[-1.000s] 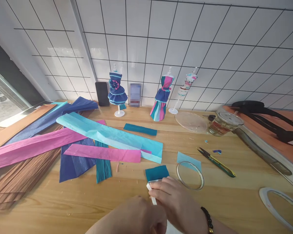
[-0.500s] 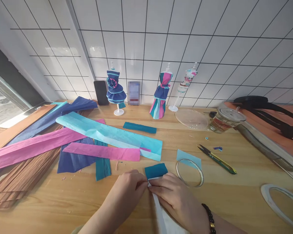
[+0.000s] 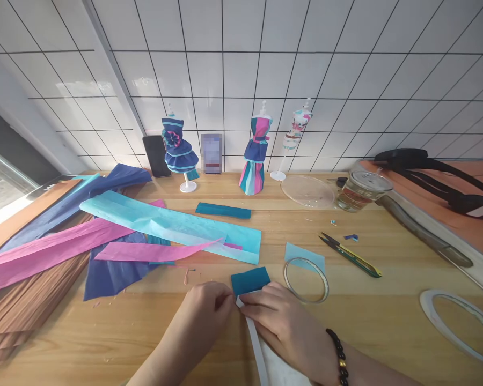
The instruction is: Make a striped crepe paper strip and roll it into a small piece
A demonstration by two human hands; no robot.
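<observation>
My left hand [image 3: 209,308] is closed in a pinch, its fingertips beside the top end of a narrow white strip [image 3: 254,343]. Whatever sits between those fingertips is hidden. With fingers pressed together, my right hand [image 3: 284,316] holds down a white paper [image 3: 279,370] that carries this strip along its left edge. Part of the paper is covered by the right hand. Just beyond both hands lies a teal crepe paper piece [image 3: 250,280], partly under the right fingers. A tape ring [image 3: 326,289] lies right of it, overlapping a light blue paper piece [image 3: 304,255].
Thread snips [image 3: 352,256] and another tape ring [image 3: 429,308] lie to the right. Long crepe strips, including a light blue one [image 3: 169,225] and a pink one [image 3: 145,252], spread leftward. Dressed mini mannequins [image 3: 257,150], phones [image 3: 156,155] and a lidded cup [image 3: 362,193] line the back.
The view has shifted slightly. My left fingertips have come a little away from the strip's end. The short pink strip's right end has narrowed and curled up over the light blue strip.
</observation>
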